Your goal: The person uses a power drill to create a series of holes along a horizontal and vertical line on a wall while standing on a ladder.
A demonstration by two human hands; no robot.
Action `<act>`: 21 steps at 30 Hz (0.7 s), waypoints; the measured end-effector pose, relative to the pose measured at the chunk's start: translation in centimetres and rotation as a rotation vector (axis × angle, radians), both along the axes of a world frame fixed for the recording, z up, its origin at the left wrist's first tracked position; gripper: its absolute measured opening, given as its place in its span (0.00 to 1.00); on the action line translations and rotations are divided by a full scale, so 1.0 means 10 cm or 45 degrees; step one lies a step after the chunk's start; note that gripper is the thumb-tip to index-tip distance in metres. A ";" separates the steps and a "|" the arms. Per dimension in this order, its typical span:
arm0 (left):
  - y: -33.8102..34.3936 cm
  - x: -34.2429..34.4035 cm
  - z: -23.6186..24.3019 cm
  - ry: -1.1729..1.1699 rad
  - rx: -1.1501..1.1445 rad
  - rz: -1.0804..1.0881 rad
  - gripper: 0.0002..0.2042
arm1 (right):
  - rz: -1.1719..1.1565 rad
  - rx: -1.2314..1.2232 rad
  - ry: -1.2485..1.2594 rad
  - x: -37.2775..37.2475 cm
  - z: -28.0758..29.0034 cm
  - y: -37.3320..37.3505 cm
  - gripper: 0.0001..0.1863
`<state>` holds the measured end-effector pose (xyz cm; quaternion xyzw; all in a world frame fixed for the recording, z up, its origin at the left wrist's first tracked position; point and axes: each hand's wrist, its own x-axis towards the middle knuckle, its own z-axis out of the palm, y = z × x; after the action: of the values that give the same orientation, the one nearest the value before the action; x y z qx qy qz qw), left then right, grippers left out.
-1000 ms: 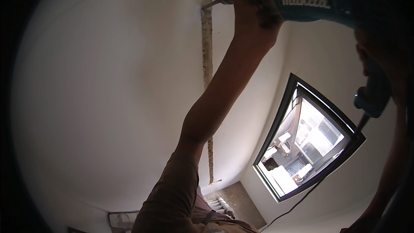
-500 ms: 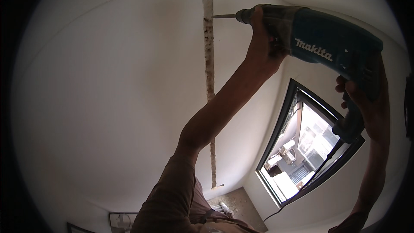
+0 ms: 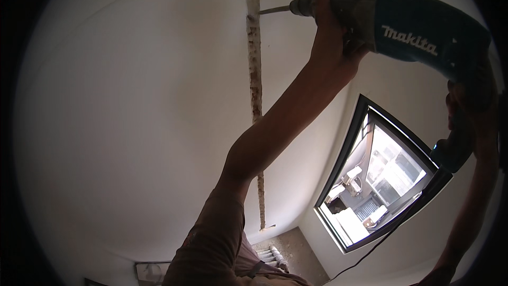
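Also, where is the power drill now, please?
The power drill is at the head view's upper right, above the window, held in the left hand and right hand, its bit at the groove.

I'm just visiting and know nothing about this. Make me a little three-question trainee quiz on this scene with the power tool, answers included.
1. Pick one: which of the person's hands is at the rear handle of the power tool?
A) the left hand
B) the right hand
2. True or false: the window frame is bright white all round.
3. Fill in: in this view, the tip of the bit meets the edge of a long, rough ____ running down the wall.

Key:
1. B, the right hand.
2. False; the window frame is mainly dark.
3. Groove.
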<state>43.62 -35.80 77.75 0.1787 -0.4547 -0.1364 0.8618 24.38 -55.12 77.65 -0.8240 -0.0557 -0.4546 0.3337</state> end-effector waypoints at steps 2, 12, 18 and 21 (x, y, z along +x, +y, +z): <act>-0.05 0.04 0.02 -0.092 0.020 0.076 0.42 | 0.057 0.057 0.078 0.04 0.07 -0.10 0.31; -0.16 0.02 0.01 0.253 0.094 0.076 0.32 | 0.416 0.161 0.077 0.21 -0.05 -0.01 0.39; -0.05 -0.21 -0.13 0.346 0.250 0.127 0.31 | 0.435 0.075 -0.036 -0.04 -0.31 0.03 0.41; -0.02 -0.26 -0.08 0.330 0.204 0.063 0.31 | 0.396 0.025 -0.092 -0.10 -0.30 0.07 0.40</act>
<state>41.01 -35.97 76.98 0.2391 -0.3225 -0.1730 0.8994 23.40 -54.45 74.69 -0.7851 -0.1900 -0.4275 0.4060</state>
